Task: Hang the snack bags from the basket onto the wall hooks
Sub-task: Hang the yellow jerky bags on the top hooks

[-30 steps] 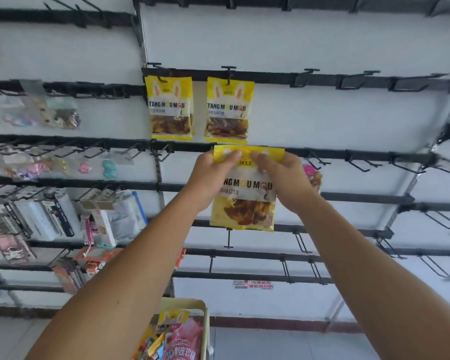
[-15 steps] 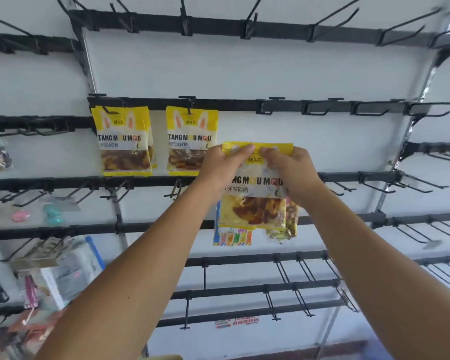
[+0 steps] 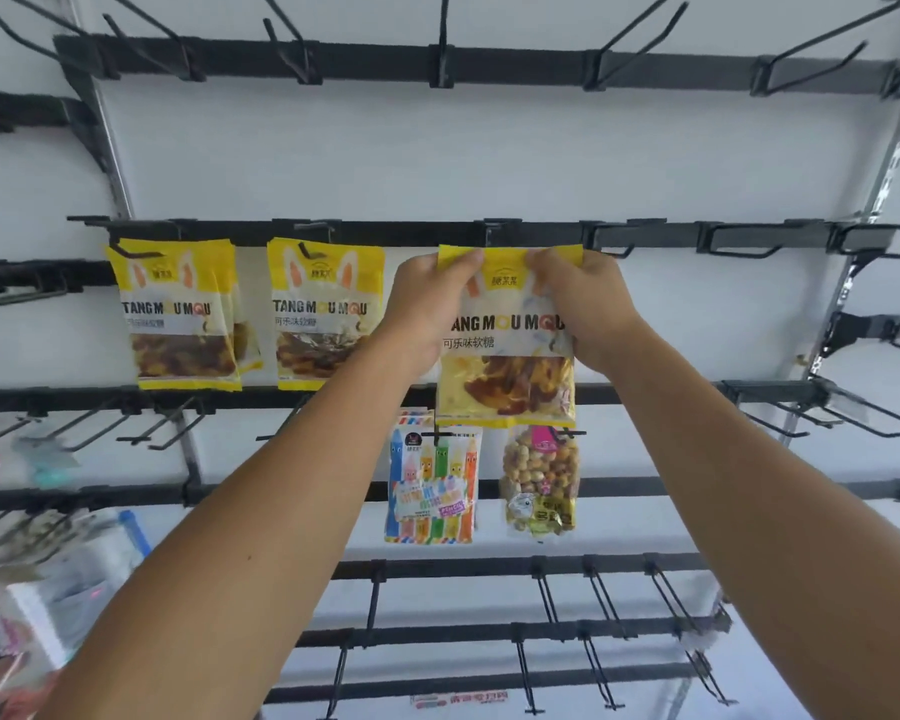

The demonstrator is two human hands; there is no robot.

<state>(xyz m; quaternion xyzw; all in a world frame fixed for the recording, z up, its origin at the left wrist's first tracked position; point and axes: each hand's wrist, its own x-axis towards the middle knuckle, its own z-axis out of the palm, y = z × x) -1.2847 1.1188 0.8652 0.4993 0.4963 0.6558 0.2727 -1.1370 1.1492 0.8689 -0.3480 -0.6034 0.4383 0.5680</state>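
A person's left hand (image 3: 427,309) and right hand (image 3: 583,304) each pinch a top corner of a yellow snack bag (image 3: 507,356), holding it just under the black rail (image 3: 385,232), to the right of two matching bags (image 3: 178,314) already hung. Doing this well likely means keeping the header taut and level, lining its hole with the hook (image 3: 494,227) above, then sliding straight back. The hole itself cannot be made out.

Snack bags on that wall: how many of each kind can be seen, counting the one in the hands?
Yellow Tang Mou Mou bags: at least 3, two hanging and one held
Crayon-print bag: 1
Nut bag: 1
Total: 5
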